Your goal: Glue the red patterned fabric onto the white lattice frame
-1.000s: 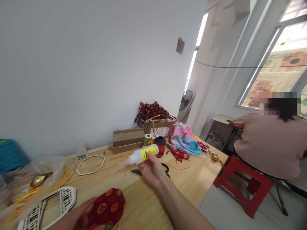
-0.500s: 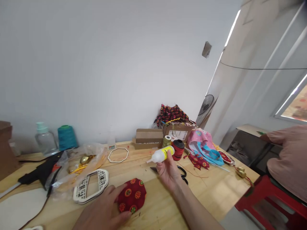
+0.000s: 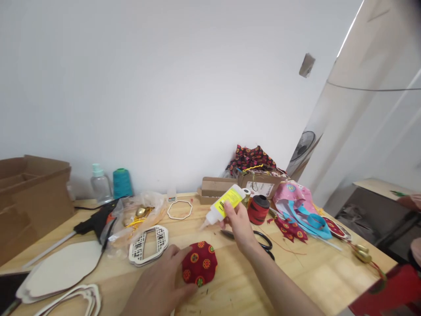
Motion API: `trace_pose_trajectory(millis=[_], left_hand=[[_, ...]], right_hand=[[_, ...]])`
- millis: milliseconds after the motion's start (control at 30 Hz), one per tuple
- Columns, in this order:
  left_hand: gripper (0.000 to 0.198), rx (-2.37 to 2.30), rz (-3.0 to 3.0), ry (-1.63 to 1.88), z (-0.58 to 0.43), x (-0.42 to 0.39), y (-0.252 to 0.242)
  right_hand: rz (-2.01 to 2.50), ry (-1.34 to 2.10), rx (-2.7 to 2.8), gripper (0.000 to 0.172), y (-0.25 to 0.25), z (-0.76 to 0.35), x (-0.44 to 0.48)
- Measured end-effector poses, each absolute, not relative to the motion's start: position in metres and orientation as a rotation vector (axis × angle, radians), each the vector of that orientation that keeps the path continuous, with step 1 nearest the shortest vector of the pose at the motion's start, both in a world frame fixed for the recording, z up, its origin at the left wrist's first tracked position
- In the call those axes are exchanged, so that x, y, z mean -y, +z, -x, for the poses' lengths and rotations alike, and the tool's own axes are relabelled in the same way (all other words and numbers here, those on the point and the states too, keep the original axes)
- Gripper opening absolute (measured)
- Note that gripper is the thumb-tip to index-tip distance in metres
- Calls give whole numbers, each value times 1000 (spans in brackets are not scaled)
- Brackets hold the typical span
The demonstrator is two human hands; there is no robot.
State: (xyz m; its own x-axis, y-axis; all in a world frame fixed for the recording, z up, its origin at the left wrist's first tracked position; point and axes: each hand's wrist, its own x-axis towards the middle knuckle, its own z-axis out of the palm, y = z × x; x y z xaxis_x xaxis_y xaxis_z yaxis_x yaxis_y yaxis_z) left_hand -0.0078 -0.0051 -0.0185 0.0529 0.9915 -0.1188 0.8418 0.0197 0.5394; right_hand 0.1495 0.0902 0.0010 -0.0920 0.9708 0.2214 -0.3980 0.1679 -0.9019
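My right hand [image 3: 239, 219] is closed around a white glue bottle [image 3: 225, 205] with a yellow label. The bottle leans, its thin nozzle pointing down and to the left above the table. Low over the wood, my left hand [image 3: 161, 281] grips the left edge of a rounded, dark red fabric-covered piece [image 3: 199, 264] patterned with orange and green flowers. Its fingers are partly hidden behind the hand. Black-handled scissors [image 3: 265, 242] lie behind my right wrist. Left of the fabric piece sits a stack of pale lattice frames [image 3: 149, 245].
A red thread spool [image 3: 258, 210], an open small box [image 3: 217, 188] and pink cloth [image 3: 292, 195] stand at the back. On the left are a hot glue gun [image 3: 95, 223], pale flat panels [image 3: 62, 267], a teal spool [image 3: 122, 183] and a cardboard box [image 3: 36, 197]. Another person's arm [image 3: 409, 202] shows far right.
The view has swung left, so things appear farther right. The glue bottle has tilted more steeply, nozzle lower. My left hand stays on the red fabric piece.
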Motion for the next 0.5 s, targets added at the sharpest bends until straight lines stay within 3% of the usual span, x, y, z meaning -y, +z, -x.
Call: trace_pose_trajectory(millis=[500], left_hand=[[50,-1843,-1805,475,12,6,-20]], right_hand=[[1006,1007,1375,32,-20,-145,-85]])
